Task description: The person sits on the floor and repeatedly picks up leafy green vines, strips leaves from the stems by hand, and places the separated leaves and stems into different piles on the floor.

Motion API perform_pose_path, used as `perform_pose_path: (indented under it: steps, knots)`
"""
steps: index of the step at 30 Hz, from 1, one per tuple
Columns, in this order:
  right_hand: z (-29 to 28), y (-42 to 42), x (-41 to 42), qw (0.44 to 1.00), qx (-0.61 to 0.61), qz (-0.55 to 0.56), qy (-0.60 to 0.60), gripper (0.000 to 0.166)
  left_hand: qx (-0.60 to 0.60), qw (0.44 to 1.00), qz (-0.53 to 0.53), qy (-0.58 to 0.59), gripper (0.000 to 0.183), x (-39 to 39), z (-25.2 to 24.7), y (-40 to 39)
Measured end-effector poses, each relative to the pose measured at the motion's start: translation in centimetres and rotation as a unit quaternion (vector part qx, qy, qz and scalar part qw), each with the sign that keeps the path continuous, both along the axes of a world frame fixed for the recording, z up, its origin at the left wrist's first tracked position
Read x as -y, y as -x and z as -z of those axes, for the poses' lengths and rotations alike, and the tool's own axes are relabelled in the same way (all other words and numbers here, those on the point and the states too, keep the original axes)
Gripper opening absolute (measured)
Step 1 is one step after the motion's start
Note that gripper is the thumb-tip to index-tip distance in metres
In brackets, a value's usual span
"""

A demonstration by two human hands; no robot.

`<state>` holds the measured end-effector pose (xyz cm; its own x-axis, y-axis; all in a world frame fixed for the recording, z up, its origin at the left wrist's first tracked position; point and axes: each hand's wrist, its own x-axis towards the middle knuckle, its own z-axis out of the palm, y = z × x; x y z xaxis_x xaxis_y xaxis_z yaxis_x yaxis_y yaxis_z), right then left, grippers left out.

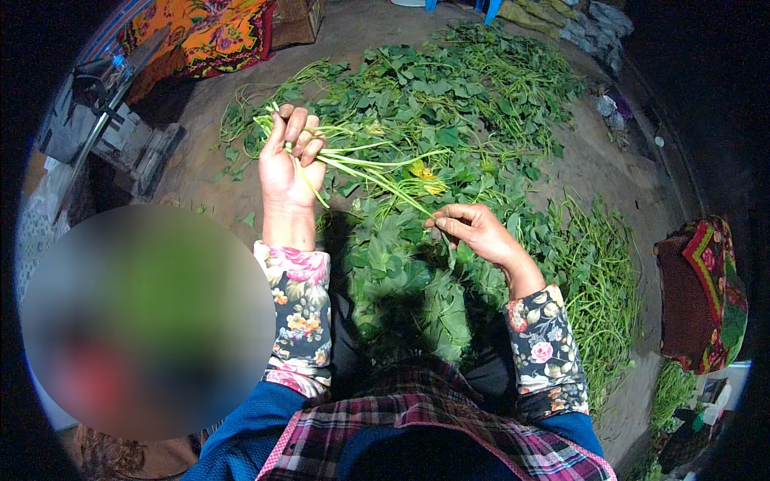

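My left hand (293, 153), palm turned up, is closed around a small bunch of pale green stems (367, 169). The stems fan out to the right from between its fingers. My right hand (475, 231) pinches the far end of one or more of these stems between thumb and forefinger. Below both hands lies a large spread of leafy green vines (421, 102) on the floor. More broad green leaves (391, 270) are heaped close in front of my lap, partly in shadow. A few yellowed leaves (423, 171) show behind the held stems.
A long pile of stripped-looking green stems (601, 306) lies on the floor (198, 144) at the right. Beyond it stands a low seat with a patterned cloth (692, 294). An orange floral cloth (198, 36) hangs at the upper left. Filled sacks (595, 30) lie at the upper right.
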<state>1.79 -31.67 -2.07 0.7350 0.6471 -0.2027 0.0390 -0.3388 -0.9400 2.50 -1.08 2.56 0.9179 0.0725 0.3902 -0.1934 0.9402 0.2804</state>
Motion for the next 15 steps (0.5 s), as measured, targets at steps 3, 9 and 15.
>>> perform_pose_path:
  steps: [3, 9, 15]
  knots:
    - [0.6, -0.1, -0.1, 0.999, -0.004, -0.004, -0.054, 0.022, -0.012, 1.0, -0.009, -0.008, 0.019, -0.1, 0.2, 0.2]
    - [0.6, 0.1, 0.0, 0.996, 0.088, 0.025, -0.005, 0.02, -0.023, 1.0, -0.001, -0.016, 0.02, 0.0, 0.1, 0.1]
    - [0.5, -0.4, -0.3, 0.963, 0.173, 0.101, 0.183, 0.025, -0.041, 0.998, 0.0, -0.049, 0.019, 1.5, -0.5, 0.2]
